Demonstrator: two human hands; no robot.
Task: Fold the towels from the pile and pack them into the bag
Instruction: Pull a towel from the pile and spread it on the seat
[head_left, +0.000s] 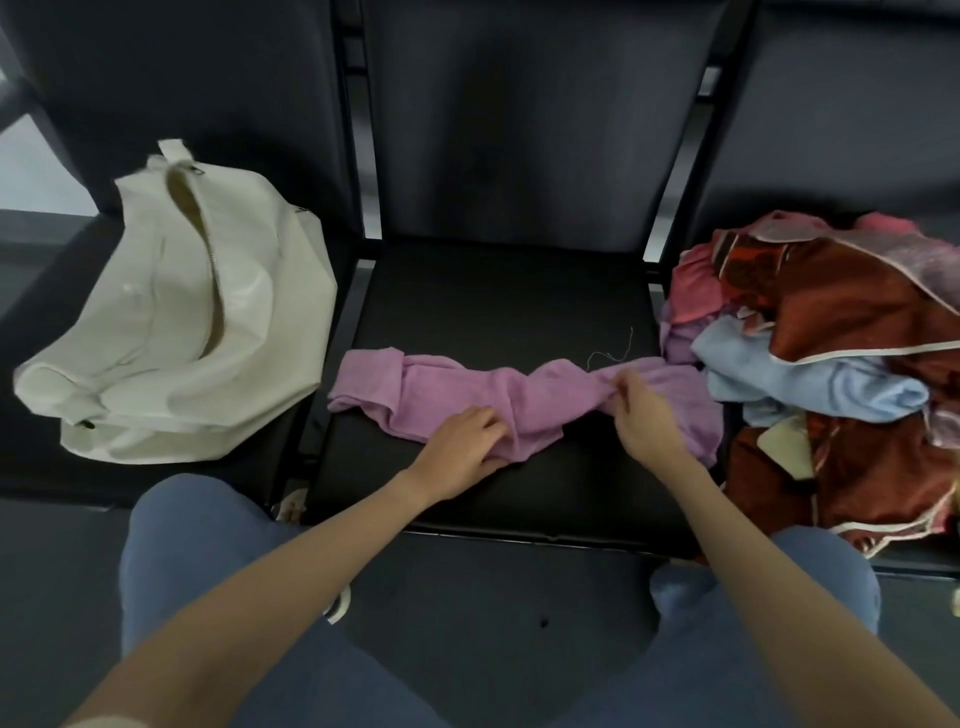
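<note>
A crumpled purple towel (457, 389) lies stretched across the front of the middle black seat (498, 301). My left hand (462, 447) grips its near edge at the middle. My right hand (641, 415) pinches a bunched part of the towel toward its right end. A white bag (171, 322) with an open zipper lies on the left seat. On the right seat is the pile of towels (831, 353), with a light blue one, pink ones and dark red patterned cloth.
Black seat backs (519, 119) stand behind the three seats. A loose thread (618, 353) sticks up from the purple towel. My knees in blue trousers (208, 545) are in front of the seat, above a dark floor.
</note>
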